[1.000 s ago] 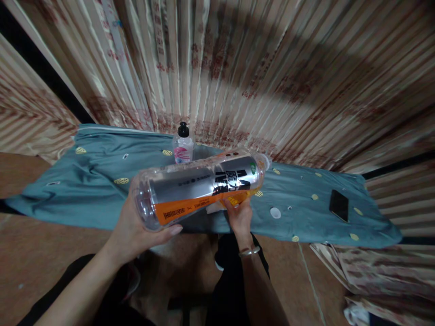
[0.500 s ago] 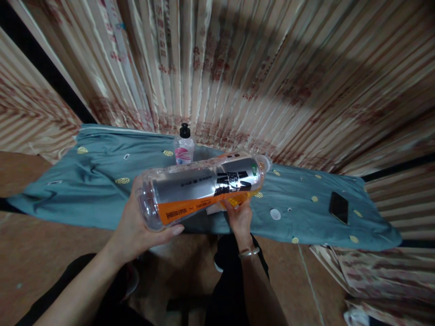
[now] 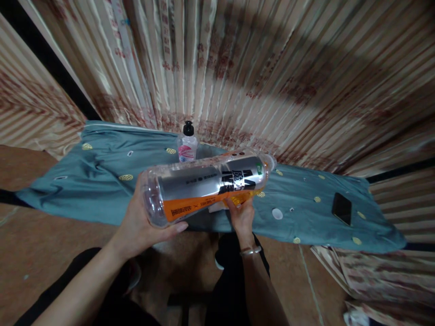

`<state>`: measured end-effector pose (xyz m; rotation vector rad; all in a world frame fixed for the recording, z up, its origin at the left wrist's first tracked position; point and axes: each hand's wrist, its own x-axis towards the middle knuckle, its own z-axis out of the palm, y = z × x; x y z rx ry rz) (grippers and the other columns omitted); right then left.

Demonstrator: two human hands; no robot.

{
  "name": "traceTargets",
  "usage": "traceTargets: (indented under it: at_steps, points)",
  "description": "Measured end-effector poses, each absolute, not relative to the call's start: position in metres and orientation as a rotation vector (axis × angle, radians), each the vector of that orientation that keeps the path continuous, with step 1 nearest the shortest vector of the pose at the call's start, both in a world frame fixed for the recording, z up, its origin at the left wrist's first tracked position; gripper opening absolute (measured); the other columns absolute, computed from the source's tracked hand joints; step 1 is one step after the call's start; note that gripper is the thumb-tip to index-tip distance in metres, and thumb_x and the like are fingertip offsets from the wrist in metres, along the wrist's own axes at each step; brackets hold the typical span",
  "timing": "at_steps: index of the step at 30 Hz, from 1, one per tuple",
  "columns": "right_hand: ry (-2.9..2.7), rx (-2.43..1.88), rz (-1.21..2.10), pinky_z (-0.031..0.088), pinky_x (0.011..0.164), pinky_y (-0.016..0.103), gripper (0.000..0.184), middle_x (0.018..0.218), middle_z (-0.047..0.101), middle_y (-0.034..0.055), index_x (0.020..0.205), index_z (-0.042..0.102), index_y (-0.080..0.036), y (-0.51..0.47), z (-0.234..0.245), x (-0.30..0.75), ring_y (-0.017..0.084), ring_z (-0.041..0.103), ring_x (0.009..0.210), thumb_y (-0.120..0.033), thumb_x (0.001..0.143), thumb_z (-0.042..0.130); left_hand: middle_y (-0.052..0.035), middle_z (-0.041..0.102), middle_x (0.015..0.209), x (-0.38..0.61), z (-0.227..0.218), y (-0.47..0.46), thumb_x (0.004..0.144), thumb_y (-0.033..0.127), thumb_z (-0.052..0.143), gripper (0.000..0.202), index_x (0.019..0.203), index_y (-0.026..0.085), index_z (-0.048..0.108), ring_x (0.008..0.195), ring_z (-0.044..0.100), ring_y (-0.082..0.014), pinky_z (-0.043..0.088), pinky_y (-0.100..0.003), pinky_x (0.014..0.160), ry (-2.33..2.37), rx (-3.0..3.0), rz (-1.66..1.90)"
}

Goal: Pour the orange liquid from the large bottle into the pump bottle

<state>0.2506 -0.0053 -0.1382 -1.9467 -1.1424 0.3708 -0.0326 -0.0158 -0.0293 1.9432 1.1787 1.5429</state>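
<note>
A large clear plastic bottle (image 3: pixel 204 185) with a silver and orange label lies almost level in the air above the table, its neck (image 3: pixel 271 161) pointing right and slightly up. Around its base end, my left hand (image 3: pixel 139 224) is closed, thumb along the underside. My right hand (image 3: pixel 242 215) is closed under the label near the neck end; the bottle hides most of its fingers. A pale, whitish piece (image 3: pixel 218 206) shows beside that hand below the bottle; I cannot make out what it is. Behind the bottle stands a pump bottle (image 3: pixel 188 144) with a black top and pink label.
A blue-green cloth (image 3: pixel 102 194) with yellow prints covers the narrow table. A black phone (image 3: pixel 341 208) lies at its right end. A flat white round spot (image 3: pixel 277 213) is on the cloth. Pleated curtains (image 3: pixel 217 68) hang close behind.
The whole view has shifted slightly, so the table and phone sit a little further right. Both hands keep their hold, and the bottle has barely moved.
</note>
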Motion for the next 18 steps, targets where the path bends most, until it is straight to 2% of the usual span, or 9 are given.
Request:
traceTargets:
  at_steps: [6,9,14,18]
  points:
    - [-1.156,-1.905,0.377,0.061,0.087,0.049,0.081,0.11,0.082,0.0189,0.139,0.056,-0.015,-0.005,-0.141,0.252,0.04,0.08,0.104,-0.07,0.082,0.073,-0.0136,0.075,0.134,-0.03,-0.025,-0.017,0.073,0.062,0.093,0.083,0.145,0.03,0.064,0.126,0.078,-0.0424,0.067,-0.064,0.112,1.187,1.848,1.481]
    - [-1.154,-1.895,0.378,0.062,0.089,0.049,0.079,0.113,0.083,0.0199,0.139,0.057,-0.015,-0.005,-0.141,0.252,0.041,0.08,0.109,-0.067,0.083,0.075,-0.0125,0.076,0.134,-0.03,-0.021,-0.017,0.071,0.063,0.094,0.085,0.144,0.031,0.065,0.126,0.078,-0.0441,0.067,-0.067,0.111,1.184,1.845,1.473]
    - [-1.145,-1.93,0.388,0.061,0.086,0.048,0.08,0.108,0.083,0.0207,0.136,0.058,-0.015,-0.005,-0.14,0.253,0.041,0.081,0.105,-0.07,0.081,0.076,-0.0124,0.076,0.136,-0.034,-0.013,-0.017,0.069,0.054,0.097,0.082,0.144,0.034,0.067,0.127,0.078,-0.0467,0.065,-0.068,0.113,1.181,1.861,1.406]
    - [-1.127,-1.937,0.386,0.061,0.085,0.049,0.08,0.108,0.083,0.019,0.135,0.058,-0.015,-0.006,-0.139,0.251,0.041,0.081,0.103,-0.072,0.081,0.074,-0.0148,0.074,0.141,-0.036,-0.015,-0.018,0.068,0.058,0.097,0.088,0.147,0.031,0.067,0.134,0.074,-0.0484,0.06,-0.071,0.119,1.21,1.849,1.399]
